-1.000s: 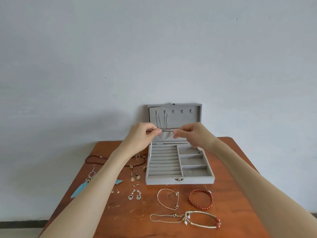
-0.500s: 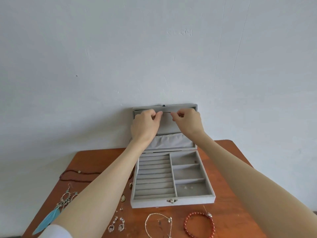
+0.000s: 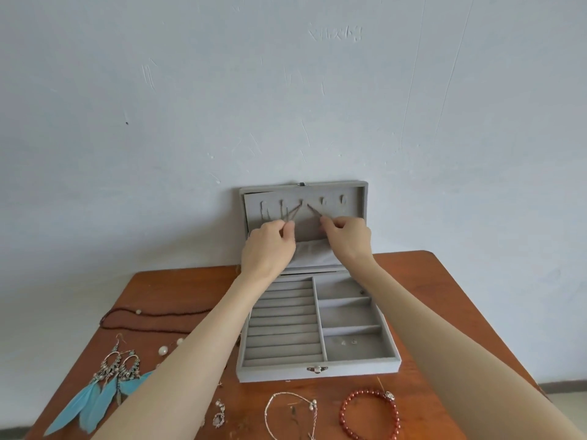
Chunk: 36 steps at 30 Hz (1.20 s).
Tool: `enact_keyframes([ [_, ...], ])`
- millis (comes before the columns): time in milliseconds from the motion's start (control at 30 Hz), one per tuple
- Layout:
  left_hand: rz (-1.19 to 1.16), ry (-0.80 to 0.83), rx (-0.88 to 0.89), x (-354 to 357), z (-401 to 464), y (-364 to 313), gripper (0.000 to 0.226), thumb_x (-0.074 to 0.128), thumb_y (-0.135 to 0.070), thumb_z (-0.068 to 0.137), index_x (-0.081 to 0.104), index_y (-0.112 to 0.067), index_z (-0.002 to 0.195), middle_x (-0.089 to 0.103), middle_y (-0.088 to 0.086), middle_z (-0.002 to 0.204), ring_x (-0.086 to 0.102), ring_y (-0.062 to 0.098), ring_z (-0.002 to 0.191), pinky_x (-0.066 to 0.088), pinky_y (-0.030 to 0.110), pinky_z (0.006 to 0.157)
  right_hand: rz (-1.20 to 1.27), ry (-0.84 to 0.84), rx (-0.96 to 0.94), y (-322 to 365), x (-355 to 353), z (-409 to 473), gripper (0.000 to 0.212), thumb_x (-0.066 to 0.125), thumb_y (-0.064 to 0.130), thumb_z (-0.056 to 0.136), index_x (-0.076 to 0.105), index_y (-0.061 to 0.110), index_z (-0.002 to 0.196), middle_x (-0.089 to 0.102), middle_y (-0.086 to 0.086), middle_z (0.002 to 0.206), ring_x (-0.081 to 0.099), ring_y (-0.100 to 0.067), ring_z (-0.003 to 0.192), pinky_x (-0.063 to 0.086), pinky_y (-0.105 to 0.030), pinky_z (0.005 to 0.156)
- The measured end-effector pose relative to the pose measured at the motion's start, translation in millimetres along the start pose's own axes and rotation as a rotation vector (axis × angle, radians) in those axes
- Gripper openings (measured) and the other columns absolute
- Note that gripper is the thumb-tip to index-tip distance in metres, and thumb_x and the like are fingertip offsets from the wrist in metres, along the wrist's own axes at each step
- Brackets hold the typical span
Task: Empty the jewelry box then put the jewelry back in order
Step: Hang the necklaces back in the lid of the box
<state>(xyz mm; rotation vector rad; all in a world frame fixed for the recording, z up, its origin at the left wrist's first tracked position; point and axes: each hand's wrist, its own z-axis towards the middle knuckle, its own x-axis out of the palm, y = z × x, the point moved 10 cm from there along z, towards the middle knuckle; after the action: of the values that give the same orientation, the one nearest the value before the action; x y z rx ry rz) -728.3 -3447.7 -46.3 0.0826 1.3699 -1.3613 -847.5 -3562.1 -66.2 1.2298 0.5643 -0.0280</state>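
I have both hands up against the inside of the raised lid (image 3: 355, 201) of the grey velvet jewelry box (image 3: 317, 325), which stands open on the reddish wooden table (image 3: 413, 281) against a pale, scuffed wall (image 3: 286, 90). My left hand (image 3: 268, 246) has its thumb and forefinger curled and pinched on one end of a thin chain necklace (image 3: 313, 210); my right hand (image 3: 347, 238) pinches the other end the same way. From the two pinches the fine metal strands rise and meet at the middle hook (image 3: 303, 202) of the row of small hooks across the lid lining, so the chain makes a shallow peak above and between my fingertips. Left of my left pinch, other thin strands hang straight from the first two hooks. Just below my hands sits the gathered fabric pocket (image 3: 313, 254) of the lid.

Under my wrists lies the box tray: soft ridged ring rolls on the left half and three square compartments on the right, the nearest one holding a couple of tiny pieces I cannot make out.

Below my left forearm, on the table, lie a dark beaded cord necklace (image 3: 152, 312), loose pearl earrings (image 3: 163, 351) and a pair of silver filigree earrings with turquoise feathers (image 3: 95, 398). Towards me from the box front lie a small silver drop earring (image 3: 219, 416), a fine silver bracelet (image 3: 292, 414) and a bracelet of round red beads (image 3: 370, 414)
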Motion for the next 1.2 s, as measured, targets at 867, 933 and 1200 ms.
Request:
enact_keyframes([
  [867,0.357,-0.030,0.136,26.0,-14.4,-15.5,0.031,0.046,-0.026,0.096,0.068,-0.004,0.095,0.062,0.013,0.098,0.048,0.029,0.102,0.038,0.033,0.076,-0.082,0.015,-0.039,-19.5,-13.5,-8.4,0.040,0.052,0.029,0.088,0.064,-0.006,0.073,0.062,-0.027,0.071,0.062,-0.041,0.071,0.054,-0.046,0.069],
  [933,0.346,-0.009,0.115,26.7,-13.3,-10.7,0.035,0.048,-0.030,0.095,0.066,-0.002,0.084,0.065,0.015,0.088,0.050,0.030,0.098,0.038,0.034,0.074,-0.093,0.001,-0.024,-17.5,-15.8,-9.8,0.041,0.052,0.029,0.088,0.063,-0.006,0.071,0.061,-0.028,0.071,0.060,-0.041,0.069,0.051,-0.041,0.068],
  [1200,0.130,-0.135,-0.009,6.3,-15.8,0.3,0.020,0.060,-0.024,0.089,0.049,-0.007,0.086,0.061,0.012,0.077,0.054,0.026,0.077,0.037,0.032,0.060,0.040,0.048,0.058,-6.9,-16.2,-10.9,0.035,0.055,0.021,0.085,0.065,-0.003,0.062,0.057,-0.019,0.056,0.045,-0.026,0.053,0.041,-0.030,0.056],
])
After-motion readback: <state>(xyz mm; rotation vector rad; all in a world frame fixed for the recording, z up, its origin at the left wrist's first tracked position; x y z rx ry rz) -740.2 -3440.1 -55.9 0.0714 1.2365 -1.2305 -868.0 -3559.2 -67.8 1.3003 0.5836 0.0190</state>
